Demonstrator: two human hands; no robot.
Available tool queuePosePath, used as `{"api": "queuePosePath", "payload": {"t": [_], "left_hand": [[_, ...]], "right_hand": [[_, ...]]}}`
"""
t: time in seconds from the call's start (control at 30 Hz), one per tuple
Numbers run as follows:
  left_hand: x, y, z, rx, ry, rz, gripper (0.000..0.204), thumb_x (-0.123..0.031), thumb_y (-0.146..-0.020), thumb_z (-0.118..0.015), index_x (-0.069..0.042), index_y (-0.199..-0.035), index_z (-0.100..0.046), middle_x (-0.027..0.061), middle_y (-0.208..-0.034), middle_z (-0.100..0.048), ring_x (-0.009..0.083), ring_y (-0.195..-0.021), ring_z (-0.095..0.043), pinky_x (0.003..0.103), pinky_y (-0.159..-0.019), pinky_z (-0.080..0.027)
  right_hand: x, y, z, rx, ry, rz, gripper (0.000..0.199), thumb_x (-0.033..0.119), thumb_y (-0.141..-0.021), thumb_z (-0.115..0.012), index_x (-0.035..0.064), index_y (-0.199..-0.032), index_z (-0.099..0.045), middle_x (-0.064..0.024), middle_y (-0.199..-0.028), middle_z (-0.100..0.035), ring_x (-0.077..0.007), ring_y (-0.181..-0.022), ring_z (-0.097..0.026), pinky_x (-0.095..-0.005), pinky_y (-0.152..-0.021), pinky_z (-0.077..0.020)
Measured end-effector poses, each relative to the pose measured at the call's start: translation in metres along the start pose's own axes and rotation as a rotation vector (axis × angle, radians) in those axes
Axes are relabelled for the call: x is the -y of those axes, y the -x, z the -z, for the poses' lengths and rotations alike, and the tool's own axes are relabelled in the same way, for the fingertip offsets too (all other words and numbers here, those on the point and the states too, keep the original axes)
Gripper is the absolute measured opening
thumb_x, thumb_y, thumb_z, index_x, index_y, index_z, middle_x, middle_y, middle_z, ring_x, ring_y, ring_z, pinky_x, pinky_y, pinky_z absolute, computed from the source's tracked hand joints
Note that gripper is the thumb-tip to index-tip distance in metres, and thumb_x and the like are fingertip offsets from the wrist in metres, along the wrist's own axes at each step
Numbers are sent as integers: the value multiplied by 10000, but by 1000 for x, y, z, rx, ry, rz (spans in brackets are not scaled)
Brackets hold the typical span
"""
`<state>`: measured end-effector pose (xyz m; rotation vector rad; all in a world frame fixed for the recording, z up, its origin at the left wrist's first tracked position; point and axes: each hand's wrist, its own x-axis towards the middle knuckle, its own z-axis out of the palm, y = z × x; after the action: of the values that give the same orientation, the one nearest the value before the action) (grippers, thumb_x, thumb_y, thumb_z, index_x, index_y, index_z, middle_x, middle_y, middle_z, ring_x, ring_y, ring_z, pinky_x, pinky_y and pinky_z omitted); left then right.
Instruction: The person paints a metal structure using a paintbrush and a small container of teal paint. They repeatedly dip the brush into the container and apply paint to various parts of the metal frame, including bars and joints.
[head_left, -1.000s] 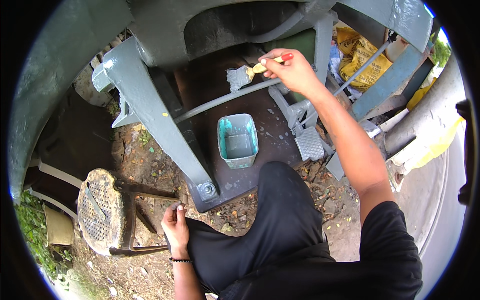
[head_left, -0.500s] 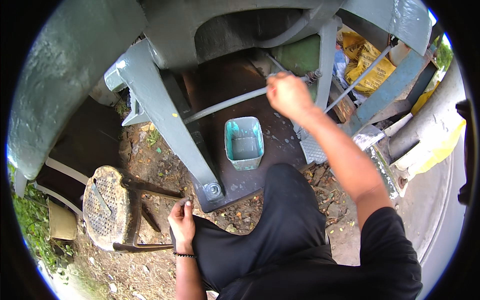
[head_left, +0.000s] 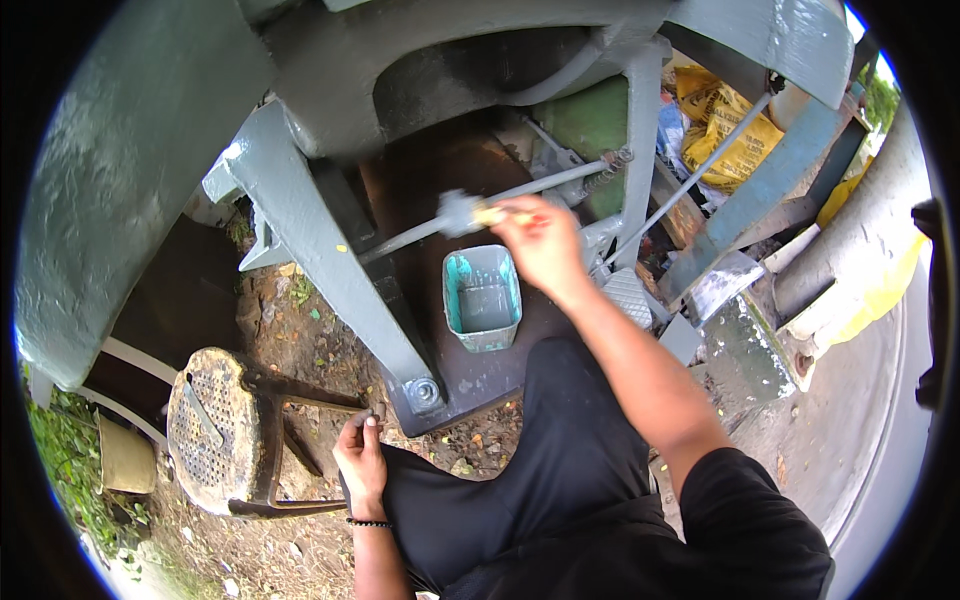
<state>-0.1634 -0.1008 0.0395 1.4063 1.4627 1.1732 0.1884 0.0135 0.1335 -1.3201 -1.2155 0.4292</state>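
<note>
My right hand [head_left: 543, 245] is closed round the light handle of a paintbrush [head_left: 487, 214]. Its grey bristles, blurred by motion, are at a grey metal rod [head_left: 412, 236] that runs across under the machine frame. Just below the brush stands a rectangular paint tub [head_left: 483, 343] with turquoise smears and grey paint inside. My left hand [head_left: 362, 462] rests by my left knee, close to a stool leg. Its fingers are curled together, and a small dark thing shows at the fingertips, too small to name.
A worn stool [head_left: 215, 425] with a flat strip on its seat stands at left. The grey-painted frame leg [head_left: 325, 270] slopes down beside the tub to a bolt. At right are a thin diagonal rod [head_left: 695, 180], yellow sacks [head_left: 735, 140] and a pale pipe [head_left: 850, 220].
My right hand has come down and to the left, nearer the tub, and the brush now shows along the rod. My left hand has hardly moved. The view has shifted slightly.
</note>
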Motion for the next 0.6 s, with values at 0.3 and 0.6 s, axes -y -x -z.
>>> {"api": "queuePosePath", "payload": {"t": [0.3,0.6], "left_hand": [[3,-3,-3,-6,-14,-61,206,-122,-1001,-628,47,-1102,-690,78,-914,-718,114,-842,-635,270,-788,-517],[8,-2,5,2,-63,-27,235,-150,-1018,-613,49,-1128,-676,73,-893,-708,115,-817,-648,267,-766,-517]], "right_hand": [[5,-1,66,-298,562,368,144,48,-868,-642,0,-999,-673,-172,-998,-635,-385,-902,-664,-428,-841,-539],[48,45,-95,47,-35,436,92,42,-887,-672,9,-965,-637,-141,-965,-620,-335,-790,-679,-380,-647,-560]]}}
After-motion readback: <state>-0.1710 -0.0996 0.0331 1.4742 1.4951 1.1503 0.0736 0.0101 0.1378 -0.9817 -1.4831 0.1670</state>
